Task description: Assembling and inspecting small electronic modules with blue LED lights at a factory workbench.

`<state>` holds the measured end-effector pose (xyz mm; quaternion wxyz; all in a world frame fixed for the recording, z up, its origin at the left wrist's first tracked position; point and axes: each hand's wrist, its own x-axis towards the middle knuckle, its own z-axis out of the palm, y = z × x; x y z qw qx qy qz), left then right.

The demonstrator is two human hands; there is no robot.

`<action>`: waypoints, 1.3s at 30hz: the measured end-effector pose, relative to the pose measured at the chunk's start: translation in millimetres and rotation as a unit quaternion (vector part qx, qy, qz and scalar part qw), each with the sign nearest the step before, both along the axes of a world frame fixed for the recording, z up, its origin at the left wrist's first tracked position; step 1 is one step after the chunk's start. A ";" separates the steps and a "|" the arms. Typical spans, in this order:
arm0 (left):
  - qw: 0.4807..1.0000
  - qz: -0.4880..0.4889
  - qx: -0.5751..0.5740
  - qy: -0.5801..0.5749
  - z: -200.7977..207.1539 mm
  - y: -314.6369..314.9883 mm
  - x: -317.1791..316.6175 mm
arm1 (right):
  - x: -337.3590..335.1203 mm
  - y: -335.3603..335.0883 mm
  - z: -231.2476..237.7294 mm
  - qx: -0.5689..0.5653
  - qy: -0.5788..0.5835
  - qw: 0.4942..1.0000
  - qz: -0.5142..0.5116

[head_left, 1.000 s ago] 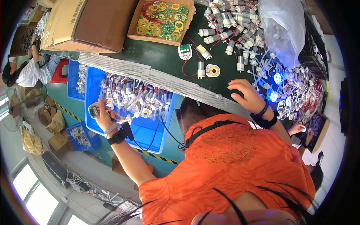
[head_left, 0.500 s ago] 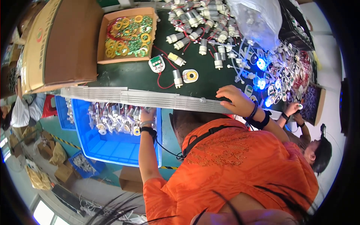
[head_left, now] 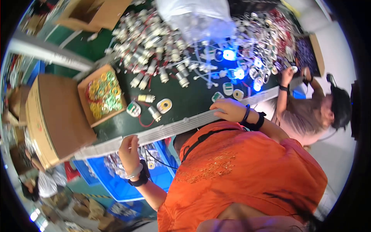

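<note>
Your left hand (head_left: 129, 152) is raised at the left part of the perforated grey strip (head_left: 170, 129), which runs along the near edge of the dark green worktop (head_left: 183, 102). Its fingers are bent and blurred, so you cannot tell whether that grip is closed on anything, or whether it touches the strip. Your right hand (head_left: 231, 110) lies over the strip further right, its grip loosely spread and empty.

Just beyond the strip, between your two hands, lie a motor with a white end (head_left: 155, 113), a white oval piece with a yellow ring (head_left: 164, 105), a white oval piece with a green board (head_left: 133, 109) and a yellow-wrapped motor (head_left: 146, 98). A red wire (head_left: 145, 125) loops near the strip. More oval pieces (head_left: 228, 89) lie beyond it, near your right hand.

A heap of motors (head_left: 150, 46) lies well beyond the strip. The cardboard tray of rings (head_left: 108, 118) sits beyond its left part. On your side of the strip, lower down, is the blue bin (head_left: 123, 185), with assembled parts inside.
</note>
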<state>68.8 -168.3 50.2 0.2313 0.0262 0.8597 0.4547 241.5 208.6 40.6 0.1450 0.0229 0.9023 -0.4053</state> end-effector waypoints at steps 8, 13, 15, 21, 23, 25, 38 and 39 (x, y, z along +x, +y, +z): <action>0.930 -0.341 0.120 -0.073 9.1 184.8 -11.1 | 74.5 37.7 -17.7 0.053 -0.053 0.987 -0.145; 0.866 -0.493 0.079 0.000 -34.9 253.0 -1.0 | 68.1 58.7 -25.2 0.100 -0.032 0.938 -0.330; 0.851 -0.523 0.051 -0.022 -32.9 270.9 6.1 | 58.7 71.5 -40.7 0.127 0.030 0.911 -0.392; 0.835 -0.546 0.057 -0.041 -27.4 288.9 8.0 | 22.9 107.9 -79.9 0.259 0.118 0.861 -0.421; 0.844 -0.528 0.072 -0.061 -23.4 292.8 3.9 | 11.7 126.6 -87.9 0.245 0.107 0.849 -0.456; 0.852 -0.519 0.056 -0.046 -19.5 303.2 -0.4 | 1.5 143.4 -89.8 0.355 0.147 0.799 -0.464; 0.846 -0.518 0.060 -0.111 -29.9 338.3 0.9 | -42.0 210.1 -99.2 0.271 0.083 0.823 -0.492; 0.850 -0.511 0.044 -0.118 -26.2 342.5 -2.4 | -34.2 217.8 -101.5 0.295 0.152 0.804 -0.494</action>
